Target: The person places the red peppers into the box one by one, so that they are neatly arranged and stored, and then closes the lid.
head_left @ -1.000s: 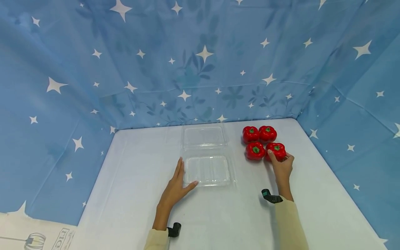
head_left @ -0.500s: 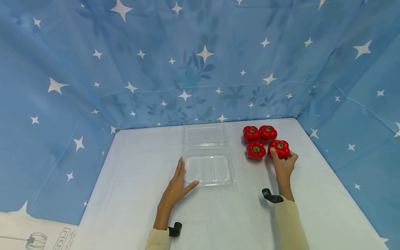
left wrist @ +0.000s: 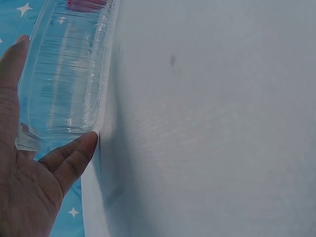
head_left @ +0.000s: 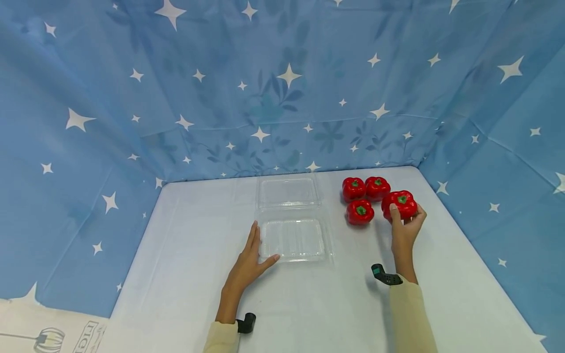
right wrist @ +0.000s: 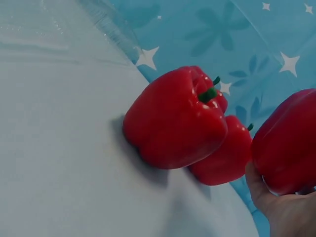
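Note:
My right hand [head_left: 405, 229] grips a red bell pepper [head_left: 399, 205] with a green stem, thumb on its near left side. In the right wrist view that held bell pepper [right wrist: 289, 143] shows at the right edge, raised beside the others. Three more red peppers stand in a cluster on the table: a near one [head_left: 360, 212] and two behind it. At the left edge of a clear plastic clamshell container [head_left: 293, 240] rests my left hand [head_left: 248, 267], fingers straight and thumb spread along the near corner. The left wrist view shows the fingers against the container wall [left wrist: 64, 79].
The container's lid [head_left: 288, 192] lies folded open toward the back of the white-covered table [head_left: 194, 255]. A blue star-patterned curtain [head_left: 265, 98] encloses the back and both sides. A printed cloth [head_left: 48, 328] is at the lower left.
My right hand has lifted its pepper up and to the right, away from the other three. The left hand has stayed in place at the container.

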Available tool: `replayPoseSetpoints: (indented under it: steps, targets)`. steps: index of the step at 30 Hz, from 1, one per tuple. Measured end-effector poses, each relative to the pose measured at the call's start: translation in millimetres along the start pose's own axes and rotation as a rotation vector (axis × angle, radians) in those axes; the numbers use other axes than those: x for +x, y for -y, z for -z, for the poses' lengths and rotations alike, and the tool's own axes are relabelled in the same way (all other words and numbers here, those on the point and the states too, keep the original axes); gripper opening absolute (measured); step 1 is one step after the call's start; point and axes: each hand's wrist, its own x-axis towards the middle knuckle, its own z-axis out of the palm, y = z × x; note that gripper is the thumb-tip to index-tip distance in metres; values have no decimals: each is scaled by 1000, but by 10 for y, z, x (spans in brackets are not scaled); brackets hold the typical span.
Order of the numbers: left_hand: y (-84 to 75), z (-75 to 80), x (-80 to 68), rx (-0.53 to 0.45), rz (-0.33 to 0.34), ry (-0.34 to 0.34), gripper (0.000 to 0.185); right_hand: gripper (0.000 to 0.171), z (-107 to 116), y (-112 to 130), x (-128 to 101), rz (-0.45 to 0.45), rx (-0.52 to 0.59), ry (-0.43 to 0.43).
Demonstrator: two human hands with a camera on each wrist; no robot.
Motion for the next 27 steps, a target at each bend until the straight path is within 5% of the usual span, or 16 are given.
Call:
replayPoseSetpoints:
  steps: [7,15,20,27]
  targets:
    - [1,-4,10,0,19,9,103,65,-53,171,2,16,232,62]
    - [12,-5,-9,-7,14,21,102,62,-194,281,-23,75,642,187]
    - [-3,-8,-3,6,20,16,103,63,-289,351,-58,112,711,251]
    - [-15,4,-15,-3,13,15,102,67,-430,477,-157,114,672,337]
